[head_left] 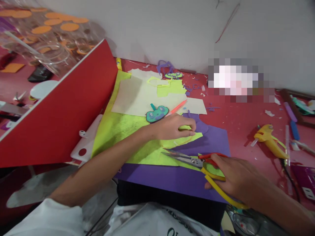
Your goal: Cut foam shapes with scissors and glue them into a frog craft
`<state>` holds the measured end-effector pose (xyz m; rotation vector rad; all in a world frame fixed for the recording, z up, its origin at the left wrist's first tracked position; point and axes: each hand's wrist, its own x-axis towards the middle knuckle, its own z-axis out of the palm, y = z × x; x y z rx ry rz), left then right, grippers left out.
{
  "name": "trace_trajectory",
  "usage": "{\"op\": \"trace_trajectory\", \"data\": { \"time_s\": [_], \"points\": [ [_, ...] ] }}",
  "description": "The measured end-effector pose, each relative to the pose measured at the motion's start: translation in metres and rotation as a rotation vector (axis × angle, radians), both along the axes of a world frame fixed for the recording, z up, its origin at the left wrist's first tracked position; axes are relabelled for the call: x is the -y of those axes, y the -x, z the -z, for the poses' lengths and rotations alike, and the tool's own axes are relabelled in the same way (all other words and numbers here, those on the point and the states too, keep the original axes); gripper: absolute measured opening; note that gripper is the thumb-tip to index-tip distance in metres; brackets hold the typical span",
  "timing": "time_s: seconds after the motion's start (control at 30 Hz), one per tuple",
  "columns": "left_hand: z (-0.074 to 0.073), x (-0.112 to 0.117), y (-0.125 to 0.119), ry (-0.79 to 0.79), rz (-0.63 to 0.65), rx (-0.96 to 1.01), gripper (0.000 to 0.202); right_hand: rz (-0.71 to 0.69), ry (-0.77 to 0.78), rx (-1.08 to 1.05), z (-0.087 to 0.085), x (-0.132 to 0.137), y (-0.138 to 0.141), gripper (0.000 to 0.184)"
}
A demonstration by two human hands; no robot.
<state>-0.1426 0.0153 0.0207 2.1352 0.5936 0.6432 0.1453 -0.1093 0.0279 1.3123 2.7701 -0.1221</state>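
Lime-green flat piece of thin sheet, pale curved line drawn on it: in L hand, over the edge where a big yellow-green sheet meets a flat purple sheet. L thumb + fingertips closed on its upper edge, approx. mid to R end; exact contact partly hidden by the hand. R hand has fingers in the grips of scissors w/ red & yellow handles and metal blades; blades look nearly closed, just below the piece, can't tell if touching.

Handling (my guess): v. light, prob. paper or thin foam, bendy, not slippery, but narrow bits may crease or tear. Best hold = light pinch nr the broad middle, thumb on top, fingertips clear of blades; the pointed R end prob. flops.

Nearby: teal frog-face cutout & orange pen behind L wrist; yellow glue gun well apart, R side.
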Motion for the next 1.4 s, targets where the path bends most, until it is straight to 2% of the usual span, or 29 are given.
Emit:
{"op": "trace_trajectory", "data": {
  "time_s": [0.17,0.3,0.47,0.77,1.1,1.23,1.4],
  "points": [
    [0.0,0.006,-0.006,-0.04,0.028,-0.023,0.019,0.062,0.077,0.036,-0.003,-0.002,0.003,0.067],
    [0.003,0.006,-0.007,-0.012,0.034,-0.032,0.015,0.111,0.118,0.065,-0.005,-0.006,0.01,0.064],
    [0.003,0.005,-0.007,-0.008,0.044,-0.029,0.013,0.112,0.154,0.062,-0.007,-0.008,0.02,0.058],
    [0.0,0.006,-0.006,0.003,0.022,-0.034,0.014,0.222,0.291,0.23,-0.011,-0.012,0.038,0.059],
    [0.002,0.004,-0.005,-0.022,-0.007,-0.034,0.015,0.171,0.179,0.193,-0.005,-0.007,0.036,0.055],
    [0.003,0.002,-0.003,-0.007,-0.023,-0.013,0.017,0.185,0.182,0.241,-0.004,-0.007,0.035,0.057],
    [0.008,-0.002,0.0,0.004,-0.058,0.017,0.019,0.189,0.212,0.25,-0.007,-0.007,0.038,0.049]
  ]
}}
